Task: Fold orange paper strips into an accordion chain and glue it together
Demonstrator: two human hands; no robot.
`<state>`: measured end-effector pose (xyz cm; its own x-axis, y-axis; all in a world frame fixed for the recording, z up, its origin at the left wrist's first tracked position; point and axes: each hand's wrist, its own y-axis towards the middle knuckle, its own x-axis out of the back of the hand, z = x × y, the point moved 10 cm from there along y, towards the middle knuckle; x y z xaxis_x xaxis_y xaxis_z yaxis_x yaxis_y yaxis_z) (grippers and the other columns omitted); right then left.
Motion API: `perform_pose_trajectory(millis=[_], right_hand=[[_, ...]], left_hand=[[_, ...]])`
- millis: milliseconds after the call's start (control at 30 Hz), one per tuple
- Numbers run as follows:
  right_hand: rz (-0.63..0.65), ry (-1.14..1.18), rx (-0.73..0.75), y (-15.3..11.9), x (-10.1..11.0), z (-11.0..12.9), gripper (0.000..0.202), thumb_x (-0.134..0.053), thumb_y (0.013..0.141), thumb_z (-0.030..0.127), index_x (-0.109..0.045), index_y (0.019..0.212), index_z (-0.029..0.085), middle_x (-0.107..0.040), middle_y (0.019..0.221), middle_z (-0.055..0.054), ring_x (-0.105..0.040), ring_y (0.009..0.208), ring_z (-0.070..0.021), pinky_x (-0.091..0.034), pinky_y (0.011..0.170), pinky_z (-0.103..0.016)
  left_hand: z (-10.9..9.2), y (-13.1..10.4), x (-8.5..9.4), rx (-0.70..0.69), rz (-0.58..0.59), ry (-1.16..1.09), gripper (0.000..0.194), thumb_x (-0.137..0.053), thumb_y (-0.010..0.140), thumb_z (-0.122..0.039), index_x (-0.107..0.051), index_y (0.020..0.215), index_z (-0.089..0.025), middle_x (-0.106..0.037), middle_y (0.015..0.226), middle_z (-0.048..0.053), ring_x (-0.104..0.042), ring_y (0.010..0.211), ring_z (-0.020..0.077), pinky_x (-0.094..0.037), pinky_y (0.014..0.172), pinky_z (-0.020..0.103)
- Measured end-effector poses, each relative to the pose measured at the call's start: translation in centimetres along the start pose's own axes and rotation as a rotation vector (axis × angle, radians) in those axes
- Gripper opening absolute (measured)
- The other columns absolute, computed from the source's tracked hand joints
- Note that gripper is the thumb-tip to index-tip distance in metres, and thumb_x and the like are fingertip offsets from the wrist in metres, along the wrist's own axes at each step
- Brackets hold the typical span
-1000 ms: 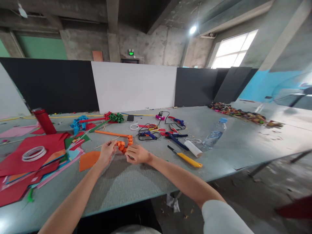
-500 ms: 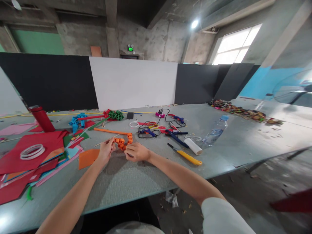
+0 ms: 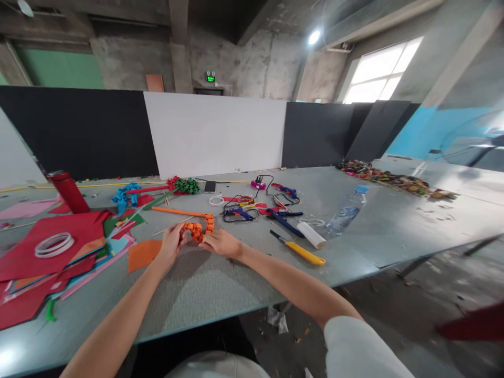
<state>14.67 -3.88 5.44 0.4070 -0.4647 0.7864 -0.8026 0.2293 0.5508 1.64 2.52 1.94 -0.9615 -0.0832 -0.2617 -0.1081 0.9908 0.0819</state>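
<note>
A curled orange paper strip [image 3: 193,228] is held between my two hands near the middle of the table. My left hand [image 3: 172,242] pinches its left end. At its lower right part, the fingers of my right hand [image 3: 220,243] are closed on it. The strip bends up on the right to the end of an orange stick [image 3: 179,211], which lies on the table behind my hands. An orange paper sheet [image 3: 144,255] lies left of my left hand.
Red paper sheets [image 3: 84,226] and white tape rolls [image 3: 54,245] lie left, near a red bottle [image 3: 69,193]. Rightward are blue glue guns [image 3: 238,212], a yellow-handled knife [image 3: 303,253], a white roll [image 3: 312,235] and a water bottle [image 3: 348,211]. The table's front edge [image 3: 220,321] is near me.
The fingers of my right hand have shifted slightly on the orange strip and look flatter. My left hand has hardly moved.
</note>
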Motion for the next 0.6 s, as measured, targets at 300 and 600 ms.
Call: perform_pose_trajectory(millis=[300,600], right_hand=[[-0.021,0.027,-0.061,-0.3,0.2,-0.6,0.025,-0.037,0.099,0.011,-0.057,0.112,0.017,-0.066,0.11,-0.006,-0.061,0.086,-0.0133,-0.045,0.059,-0.024],[-0.099,-0.015,0.165,-0.8,1.5,1.3,0.02,-0.043,0.085,0.009,-0.053,0.071,0.019,-0.055,0.069,-0.001,-0.047,0.061,-0.0143,-0.037,0.057,-0.027]], left_hand=[[-0.3,0.1,-0.1,-0.02,0.034,0.163,0.037,-0.07,0.069,-0.052,-0.058,0.066,-0.018,-0.046,0.045,-0.007,-0.037,0.034,0.0065,-0.023,0.039,0.021],[-4.1,1.6,2.6,-0.145,0.115,0.593,0.025,-0.072,0.072,-0.042,-0.071,0.082,-0.019,-0.058,0.05,-0.001,-0.047,0.035,0.0131,-0.028,0.041,0.023]])
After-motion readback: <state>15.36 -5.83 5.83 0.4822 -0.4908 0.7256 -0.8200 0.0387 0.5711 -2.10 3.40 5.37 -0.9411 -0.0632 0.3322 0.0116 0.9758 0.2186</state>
